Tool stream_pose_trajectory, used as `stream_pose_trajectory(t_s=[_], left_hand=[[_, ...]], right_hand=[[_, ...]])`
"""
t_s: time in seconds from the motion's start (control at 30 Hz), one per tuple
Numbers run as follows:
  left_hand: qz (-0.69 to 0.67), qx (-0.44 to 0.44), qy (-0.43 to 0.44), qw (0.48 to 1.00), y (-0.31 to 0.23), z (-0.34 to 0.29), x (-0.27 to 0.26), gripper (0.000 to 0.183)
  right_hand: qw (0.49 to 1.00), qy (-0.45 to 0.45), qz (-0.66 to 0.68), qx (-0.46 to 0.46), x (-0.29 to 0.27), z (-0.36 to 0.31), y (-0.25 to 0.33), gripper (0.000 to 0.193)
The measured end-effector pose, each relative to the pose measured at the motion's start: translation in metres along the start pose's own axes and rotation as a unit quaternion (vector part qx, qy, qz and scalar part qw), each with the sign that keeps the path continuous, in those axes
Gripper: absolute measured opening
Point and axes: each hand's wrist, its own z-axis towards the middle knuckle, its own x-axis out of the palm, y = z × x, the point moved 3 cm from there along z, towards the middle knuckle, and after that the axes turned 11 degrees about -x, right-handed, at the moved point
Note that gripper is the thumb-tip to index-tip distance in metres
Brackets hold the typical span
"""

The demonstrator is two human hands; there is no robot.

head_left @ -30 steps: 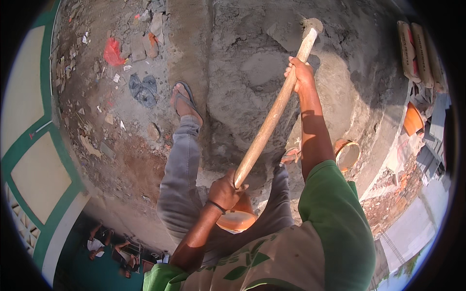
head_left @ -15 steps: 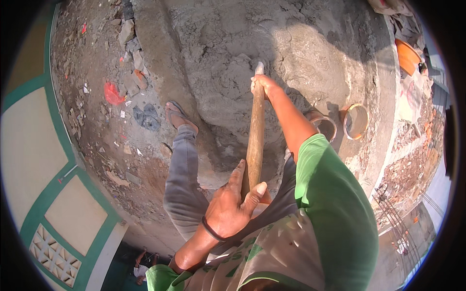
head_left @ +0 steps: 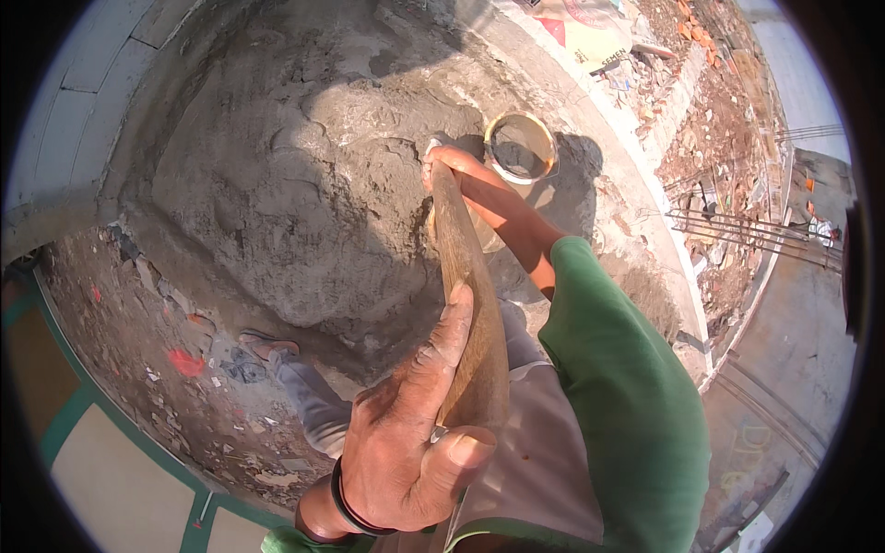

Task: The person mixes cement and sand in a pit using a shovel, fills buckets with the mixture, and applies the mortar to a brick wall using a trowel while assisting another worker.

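A thick wooden tool handle (head_left: 477, 304) slants up the middle of the view, and the tool's head is hidden. My right hand (head_left: 442, 166) is closed around its far part, over a broad bed of wet grey mortar (head_left: 267, 184). Nearer my body, my left hand (head_left: 396, 442), with a dark band at the wrist, grips the handle's near part. Its index finger lies along the wood and its thumb is on the other side. Just beyond my right forearm stands a round bucket (head_left: 499, 166) with a pale yellowish rim. A second container is partly hidden behind that forearm.
A pale concrete edge (head_left: 636, 175) curves along the right, with brick rubble, a printed sack (head_left: 590, 32) and thin metal rods (head_left: 756, 235) beyond. At lower left lie loose debris and a red plastic scrap (head_left: 185, 362). My sandalled foot (head_left: 267, 345) stands beside the mortar.
My view has swung to the right, so the bucket and rubble now sit nearer the middle. The handle has come closer to my body, both hands still on it.
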Motion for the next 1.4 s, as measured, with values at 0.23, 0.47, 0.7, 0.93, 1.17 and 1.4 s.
stream_pose_trajectory(t_s=[0.23, 0.47, 0.7, 0.93, 1.17, 1.4], left_hand=[[-0.034, -0.206, 0.023, 0.978, 0.087, -0.015, 0.012, 0.059], [0.375, -0.252, 0.037, 0.891, 0.424, 0.038, 0.018, 0.053], [0.445, -0.467, 0.010, 0.764, 0.547, 0.107, 0.014, 0.021], [0.311, -0.371, -0.032, 0.874, 0.484, -0.012, 0.016, 0.032], [0.058, -0.367, -0.186, 0.910, 0.369, -0.050, -0.072, 0.037], [-0.018, -0.489, -0.141, 0.860, 0.315, -0.171, -0.136, 0.038]], right_hand=[[0.968, -0.213, -0.085, -0.107, -0.123, -0.046, 0.082, 0.008], [0.890, -0.369, -0.101, -0.249, -0.241, 0.030, -0.019, 0.018], [0.918, -0.282, 0.085, -0.265, -0.203, -0.021, -0.040, 0.020], [0.954, -0.058, -0.103, -0.275, 0.001, -0.060, -0.010, 0.024], [0.955, 0.012, -0.236, -0.180, 0.136, 0.145, -0.102, 0.014], [0.958, -0.093, -0.227, 0.148, 0.056, 0.129, -0.369, 0.011]])
